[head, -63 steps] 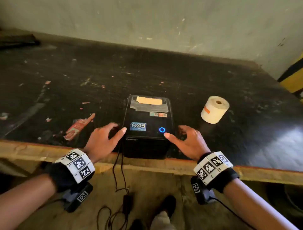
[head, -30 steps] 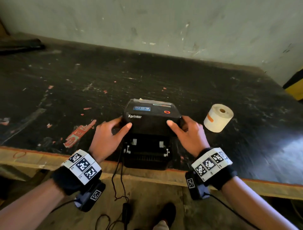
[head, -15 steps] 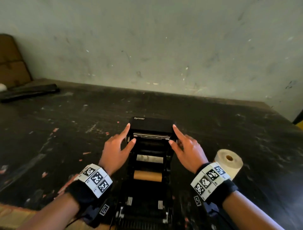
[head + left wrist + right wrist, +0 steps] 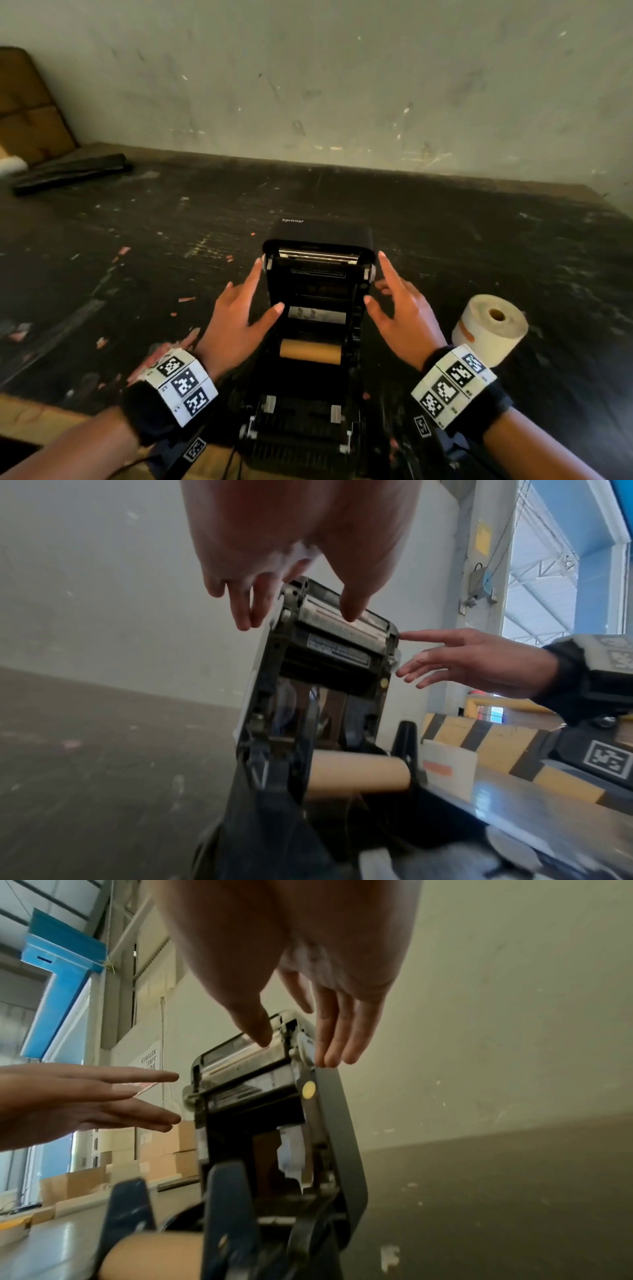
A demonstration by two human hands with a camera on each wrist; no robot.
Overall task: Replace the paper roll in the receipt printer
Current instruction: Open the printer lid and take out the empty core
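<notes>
While the black plastic receipt printer (image 4: 308, 342) sits at the near edge of the scuffed dark tabletop (image 4: 445, 240), its lid (image 4: 318, 260) stands tipped up and back, baring a metal bar along its upper edge. Down in the open bay lies a bare brown cardboard core (image 4: 310, 351), a smooth tube set crosswise. To the right of the printer, apart from it, a full white paper roll (image 4: 489, 329) lies tilted on the tabletop, its hollow centre showing. The left hand (image 4: 236, 318) and right hand (image 4: 400, 308) flank the raised lid, fingers straight and spread, holding nothing

From the left wrist, the left hand (image 4: 291, 547) hangs over the lid's (image 4: 329, 653) upper left corner, fingertips (image 4: 245, 623) just beside its edge; whether they touch is unclear. The core (image 4: 359, 773) spans the bay below, and the right hand (image 4: 472, 661) reaches in flat from the far side

From the right wrist, the right hand's (image 4: 291, 961) straight fingers (image 4: 337, 1047) lie against the lid's (image 4: 260, 1085) right edge, the thumb near the shiny bar. The left hand (image 4: 68, 1102) is open just short of the other side
</notes>
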